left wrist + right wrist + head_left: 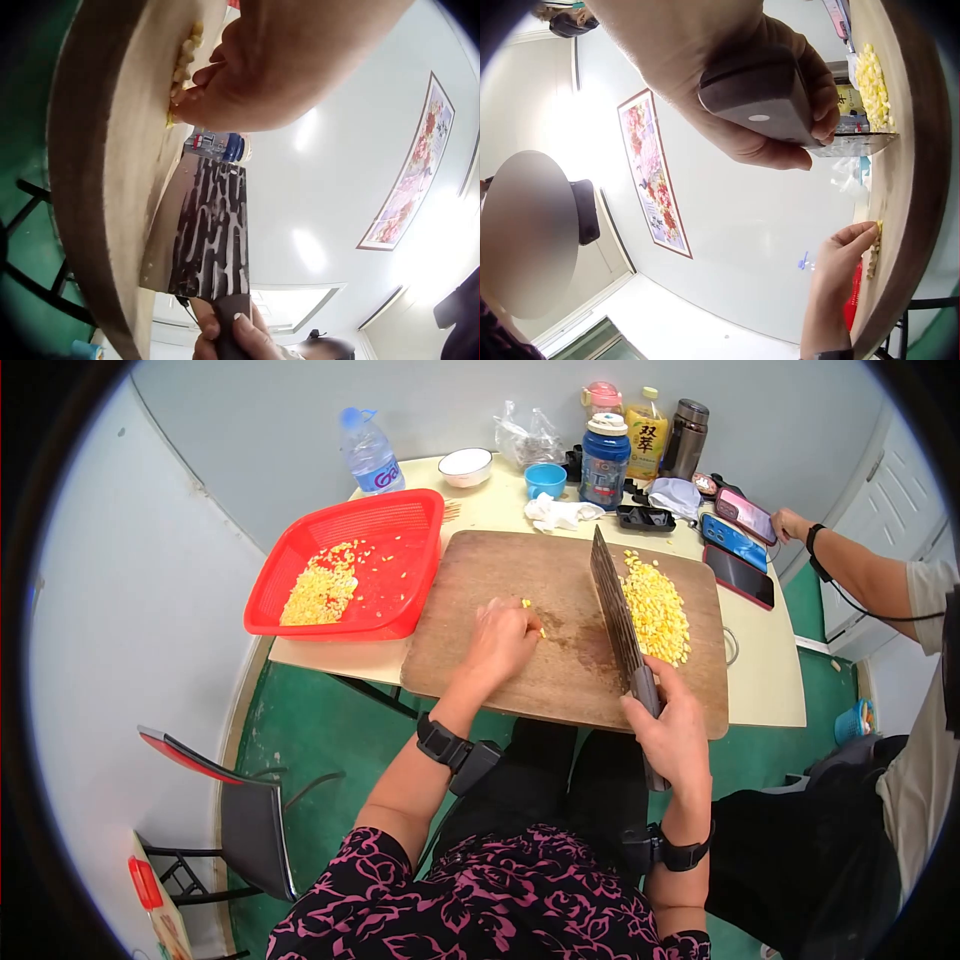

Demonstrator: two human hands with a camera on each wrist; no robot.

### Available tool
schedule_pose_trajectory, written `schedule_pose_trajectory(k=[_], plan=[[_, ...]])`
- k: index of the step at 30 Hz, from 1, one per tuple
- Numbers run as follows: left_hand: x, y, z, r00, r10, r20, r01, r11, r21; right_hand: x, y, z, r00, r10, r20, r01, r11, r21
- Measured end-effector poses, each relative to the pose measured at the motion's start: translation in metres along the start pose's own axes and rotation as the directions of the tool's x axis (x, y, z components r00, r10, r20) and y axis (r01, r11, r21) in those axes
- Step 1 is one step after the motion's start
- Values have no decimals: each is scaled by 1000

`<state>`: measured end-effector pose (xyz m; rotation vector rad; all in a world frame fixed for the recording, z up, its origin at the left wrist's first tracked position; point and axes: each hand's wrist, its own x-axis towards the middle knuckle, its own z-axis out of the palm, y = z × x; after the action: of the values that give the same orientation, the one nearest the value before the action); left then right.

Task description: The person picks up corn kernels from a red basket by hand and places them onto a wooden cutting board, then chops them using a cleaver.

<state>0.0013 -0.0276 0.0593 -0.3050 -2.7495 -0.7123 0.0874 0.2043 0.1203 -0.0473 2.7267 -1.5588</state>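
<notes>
My right hand grips the dark handle of a cleaver, whose blade stands on edge on the wooden cutting board. Just right of the blade lies a heap of chopped yellow corn kernels. On the board's left half, my left hand has its fingers curled down, pinching at a few kernels. A short row of corn kernels shows beside those fingers in the left wrist view; from above, the hand mostly hides it. The blade's dark patterned side faces the left wrist camera.
Left of the board, a red basket holds more kernels. Behind stand a water bottle, a white bowl, a blue cup and several drink bottles. Phones lie at right, where another person's hand reaches in.
</notes>
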Motion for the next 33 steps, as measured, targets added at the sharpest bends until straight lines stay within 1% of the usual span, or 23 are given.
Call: schedule_pose_trajectory(k=[3,5,8,11,14,17,20,21,24,27,30,33], plan=[[0,1,7,1000,-10,-14,10,1000,25,1,2,-2,998,63,18,-64,998,22],[0,5,9,999,8,-42,-6,998,58,1,4,-1,999,49,0,-49,998,28],[2,12,10,998,48,-27,-44,987,152,2,7,-1,1000,18,-11,-18,999,40],[5,9,21,989,87,-120,-70,988,141,2,15,0,999,-8,-35,9,999,37],[6,20,20,981,90,-169,-85,996,37,3,15,0,999,-22,-41,23,999,32],[3,31,32,956,207,-208,-236,964,-123,3,13,0,999,-27,-26,28,999,39],[-7,42,42,944,258,-205,-293,941,-167,2,12,1,998,-53,-29,54,998,43],[-9,41,44,944,245,-221,-283,946,-159,2,12,1,997,-63,-34,65,997,43],[-13,36,45,961,192,-198,-235,945,-228,2,10,-1,998,-52,-36,53,998,33],[-15,41,39,968,123,-217,-187,934,-305,0,7,4,999,-27,-38,29,997,77],[-16,40,37,975,122,-188,-175,938,-299,-5,1,9,1000,-5,-13,7,989,146],[-17,37,41,973,143,-179,-183,956,-231,-6,-9,10,999,-43,15,42,995,93]])
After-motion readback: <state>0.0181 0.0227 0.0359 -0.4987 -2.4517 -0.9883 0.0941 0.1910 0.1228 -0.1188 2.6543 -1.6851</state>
